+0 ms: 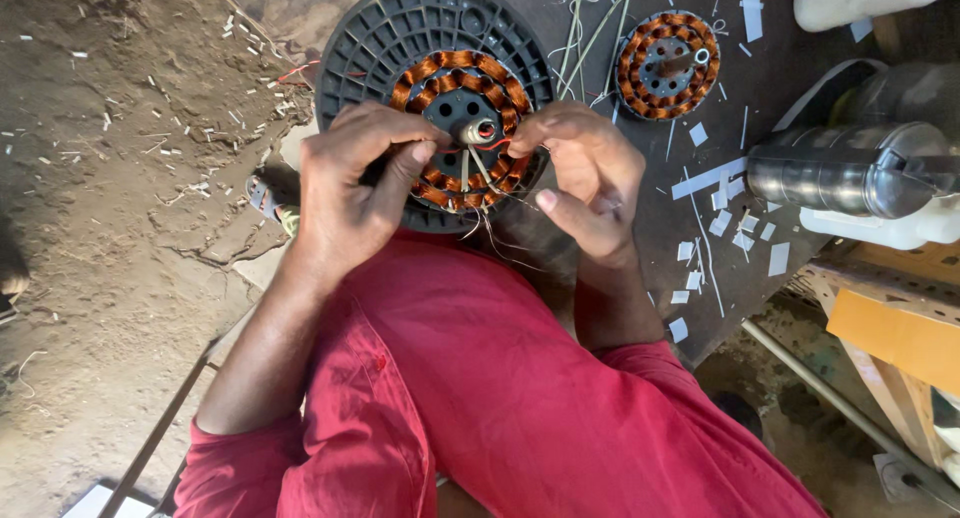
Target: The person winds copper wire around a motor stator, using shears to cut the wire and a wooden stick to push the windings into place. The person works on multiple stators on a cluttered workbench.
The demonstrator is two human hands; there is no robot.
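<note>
Copper coil ring [462, 128] sits on a black ribbed disc [400, 28] at the desk's [640, 208] near edge. Left hand [350, 193] and right hand [590, 178] each pinch thin wires [480, 183] at its hub. Another coil [667, 65] lies further back.

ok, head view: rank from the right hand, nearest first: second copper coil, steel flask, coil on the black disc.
1. Coil on the black disc, under the right hand.
2. Second copper coil, up and to its right.
3. Steel flask, far right edge.
</note>
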